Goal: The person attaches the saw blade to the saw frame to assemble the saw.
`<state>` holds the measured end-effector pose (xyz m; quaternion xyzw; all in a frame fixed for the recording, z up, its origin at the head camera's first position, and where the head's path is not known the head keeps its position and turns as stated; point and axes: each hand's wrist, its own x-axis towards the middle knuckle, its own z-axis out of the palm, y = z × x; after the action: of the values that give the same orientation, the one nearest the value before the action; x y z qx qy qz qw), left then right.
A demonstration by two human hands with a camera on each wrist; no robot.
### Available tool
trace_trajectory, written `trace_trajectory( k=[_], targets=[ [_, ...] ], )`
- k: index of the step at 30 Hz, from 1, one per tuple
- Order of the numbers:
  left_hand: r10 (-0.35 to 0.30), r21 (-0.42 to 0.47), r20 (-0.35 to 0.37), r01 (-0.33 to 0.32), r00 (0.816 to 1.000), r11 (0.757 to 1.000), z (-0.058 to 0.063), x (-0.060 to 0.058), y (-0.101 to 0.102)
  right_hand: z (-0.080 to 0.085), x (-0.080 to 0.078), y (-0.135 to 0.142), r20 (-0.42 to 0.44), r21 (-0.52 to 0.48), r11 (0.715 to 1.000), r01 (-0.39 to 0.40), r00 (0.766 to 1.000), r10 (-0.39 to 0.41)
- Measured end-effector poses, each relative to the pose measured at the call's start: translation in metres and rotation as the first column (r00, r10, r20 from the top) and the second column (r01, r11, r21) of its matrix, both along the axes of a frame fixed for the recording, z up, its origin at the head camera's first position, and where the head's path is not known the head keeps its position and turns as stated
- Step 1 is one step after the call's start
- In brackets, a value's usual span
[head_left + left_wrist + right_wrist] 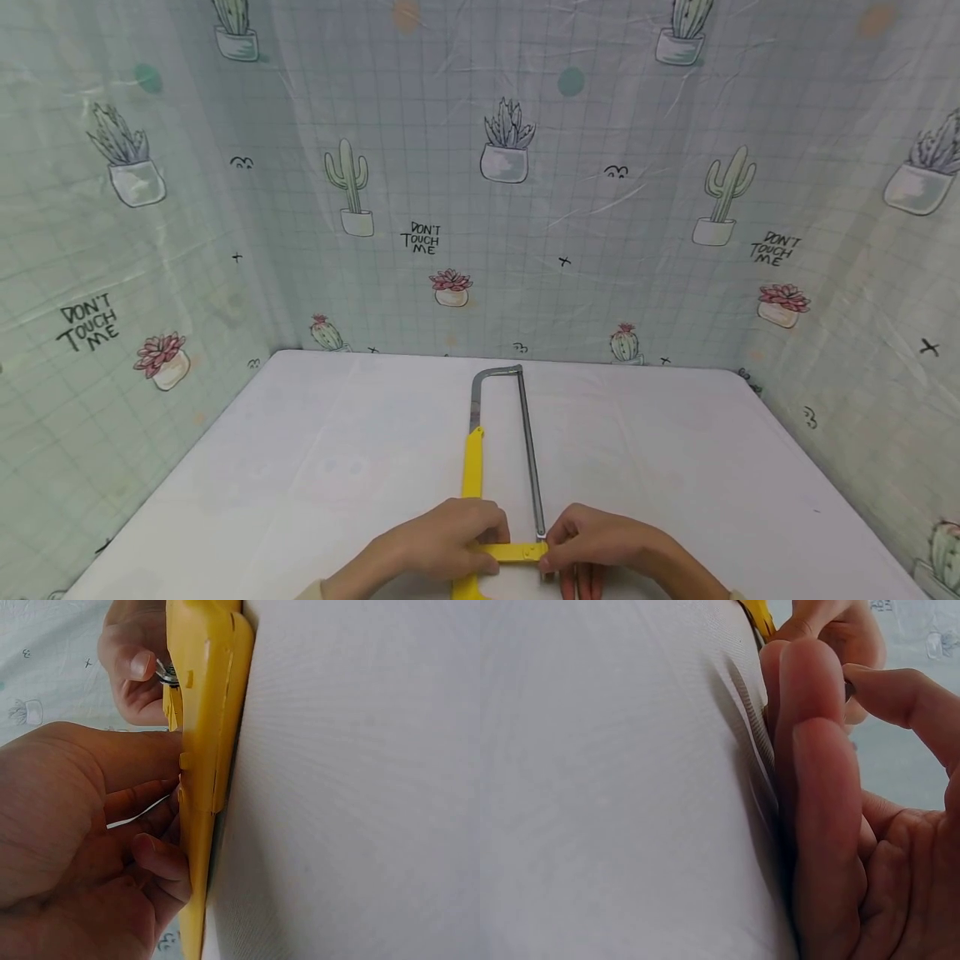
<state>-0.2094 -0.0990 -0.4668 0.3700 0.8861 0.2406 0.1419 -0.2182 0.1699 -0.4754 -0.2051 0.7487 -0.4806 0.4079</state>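
A hacksaw (pixel 472 465) with a yellow and grey metal frame lies on the white table, its far end pointing away from me. Its blade (pixel 530 454) runs along the right side. My left hand (pixel 448 540) grips the yellow frame near the handle, thumb and fingers about the short yellow crosspiece (pixel 506 552). At the blade's near end, my right hand (pixel 603 537) pinches a small metal tension screw (pixel 166 673) between thumb and forefinger. Other right-hand fingers (pixel 825 795) rest against the table. Part of the handle falls outside the head view.
The white tabletop (pixel 337 467) spreads on both sides of the hacksaw. A curtain (pixel 420 183) printed with cacti stands behind the table and along both sides.
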Motion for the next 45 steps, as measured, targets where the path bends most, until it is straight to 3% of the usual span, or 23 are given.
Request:
trace_trajectory(
  k=[9, 30, 45],
  targets=[
    [0.013, 0.013, 0.025, -0.014, 1.000, 1.000, 0.0019, 0.0008, 0.0017, -0.0002, -0.0053, 0.0046, 0.040, -0.067, 0.996, -0.054, 0.998, 0.056],
    [0.021, 0.017, 0.025, -0.021, 0.999, 1.000, 0.0014, 0.0021, 0.0022, -0.0024, -0.0080, 0.0092, 0.062, -0.099, 0.989, -0.111, 0.991, 0.117],
    [0.016, 0.025, 0.018, -0.017, 1.000, 1.000, -0.0021, 0.0011, 0.0020, -0.0030, -0.0062, 0.0067, 0.050, -0.080, 0.994, -0.080, 0.995, 0.084]
  ],
)
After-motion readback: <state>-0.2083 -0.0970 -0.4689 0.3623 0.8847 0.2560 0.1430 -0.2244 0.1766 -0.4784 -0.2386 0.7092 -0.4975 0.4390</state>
